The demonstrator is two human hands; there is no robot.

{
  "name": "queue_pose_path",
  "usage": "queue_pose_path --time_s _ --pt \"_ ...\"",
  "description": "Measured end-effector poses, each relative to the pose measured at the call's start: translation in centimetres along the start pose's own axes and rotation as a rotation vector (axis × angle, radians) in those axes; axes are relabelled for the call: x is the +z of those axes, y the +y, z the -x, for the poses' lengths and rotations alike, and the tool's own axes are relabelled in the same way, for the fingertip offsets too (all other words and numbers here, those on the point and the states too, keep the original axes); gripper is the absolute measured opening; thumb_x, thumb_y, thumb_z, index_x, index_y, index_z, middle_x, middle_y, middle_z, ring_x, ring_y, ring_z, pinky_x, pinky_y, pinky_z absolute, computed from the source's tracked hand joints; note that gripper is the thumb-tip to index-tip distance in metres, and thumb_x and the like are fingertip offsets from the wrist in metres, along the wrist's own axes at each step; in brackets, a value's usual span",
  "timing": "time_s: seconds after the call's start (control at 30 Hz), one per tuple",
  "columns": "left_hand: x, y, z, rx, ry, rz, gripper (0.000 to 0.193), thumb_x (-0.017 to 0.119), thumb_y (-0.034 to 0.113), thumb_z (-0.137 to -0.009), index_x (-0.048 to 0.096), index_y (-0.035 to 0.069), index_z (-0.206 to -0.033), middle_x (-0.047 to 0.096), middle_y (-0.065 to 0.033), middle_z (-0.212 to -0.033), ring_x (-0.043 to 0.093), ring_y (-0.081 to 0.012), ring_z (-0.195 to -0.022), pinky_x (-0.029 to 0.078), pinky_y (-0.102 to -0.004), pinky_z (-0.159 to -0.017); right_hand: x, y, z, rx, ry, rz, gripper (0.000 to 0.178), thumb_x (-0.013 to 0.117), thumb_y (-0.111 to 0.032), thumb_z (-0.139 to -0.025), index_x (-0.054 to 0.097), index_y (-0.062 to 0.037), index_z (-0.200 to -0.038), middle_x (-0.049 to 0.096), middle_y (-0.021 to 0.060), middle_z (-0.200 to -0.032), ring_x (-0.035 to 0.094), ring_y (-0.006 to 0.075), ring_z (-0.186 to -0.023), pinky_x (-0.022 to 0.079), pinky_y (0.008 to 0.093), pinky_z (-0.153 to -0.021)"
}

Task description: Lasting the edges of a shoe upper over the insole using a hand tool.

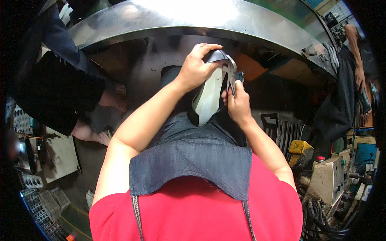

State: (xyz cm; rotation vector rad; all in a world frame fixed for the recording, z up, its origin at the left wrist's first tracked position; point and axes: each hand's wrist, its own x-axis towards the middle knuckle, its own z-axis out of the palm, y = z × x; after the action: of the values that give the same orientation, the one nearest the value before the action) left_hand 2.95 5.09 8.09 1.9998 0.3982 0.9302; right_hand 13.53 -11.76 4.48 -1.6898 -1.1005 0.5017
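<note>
A: Grips?
B: On my remote feed, left hand (197, 67) clamped on the shoe (209, 96) at its dark toe; right hand (239, 103) wrapped round metal pliers (231, 72).
A: Pose?
B: I read both forearms (152, 109) reaching forward, shoe over the lap (179, 127).

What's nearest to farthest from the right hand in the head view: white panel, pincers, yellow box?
1. Pincers: gripped in the right hand.
2. Yellow box: right side, beyond the right forearm.
3. White panel: far left side.
</note>
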Motion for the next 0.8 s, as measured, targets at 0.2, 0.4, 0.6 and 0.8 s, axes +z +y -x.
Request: queue_pose_path --time_s 0.2,0.4,0.6,0.8 --pt "1.7 0.1 5.5 -0.558 -0.152 0.057 0.091 0.065 0.029 -0.082 0.015 -0.012 -0.146 0.035 -0.0349 -0.143 0.033 -0.0385 -0.139 0.026 -0.0371 -0.114 0.4 1.5 -1.1 0.270 0.082 -0.194 0.015 0.035 0.007 -0.080 0.045 -0.0009 -0.089 0.061 0.0092 -0.076 0.057 0.0140 -0.058 0.051 0.0296 -0.051" --pt "3.3 -1.2 6.2 -0.406 -0.032 -0.059 0.065 0.054 0.025 -0.093 0.032 -0.015 -0.138 0.044 -0.0355 -0.136 0.044 -0.0431 -0.129 0.033 -0.0394 -0.110 0.4 1.6 -1.9 0.293 0.085 -0.250 0.015 0.035 0.007 -0.081 0.044 -0.0014 -0.089 0.060 0.0097 -0.078 0.057 0.0148 -0.060 0.051 0.0300 -0.052" --pt "4.0 -1.7 6.3 -0.366 -0.039 -0.205 0.052 0.047 0.020 -0.097 0.037 -0.014 -0.134 0.047 -0.0349 -0.131 0.050 -0.0459 -0.120 0.044 -0.0445 -0.100 -2.3 0.3 -2.5 0.439 -0.106 -0.362 0.026 0.037 0.007 -0.081 0.047 -0.0015 -0.104 0.061 0.0102 -0.092 0.063 0.0169 -0.079 0.054 0.0316 -0.070" --pt "4.3 -1.4 6.4 -0.305 -0.042 -0.294 0.052 0.046 0.021 -0.097 0.036 -0.014 -0.135 0.047 -0.0341 -0.132 0.052 -0.0455 -0.118 0.045 -0.0451 -0.098 -6.7 -2.8 -1.7 0.300 -0.516 0.211 0.023 0.045 0.004 -0.082 0.051 -0.0005 -0.103 0.064 0.0150 -0.095 0.066 0.0270 -0.091 0.051 0.0374 -0.082"
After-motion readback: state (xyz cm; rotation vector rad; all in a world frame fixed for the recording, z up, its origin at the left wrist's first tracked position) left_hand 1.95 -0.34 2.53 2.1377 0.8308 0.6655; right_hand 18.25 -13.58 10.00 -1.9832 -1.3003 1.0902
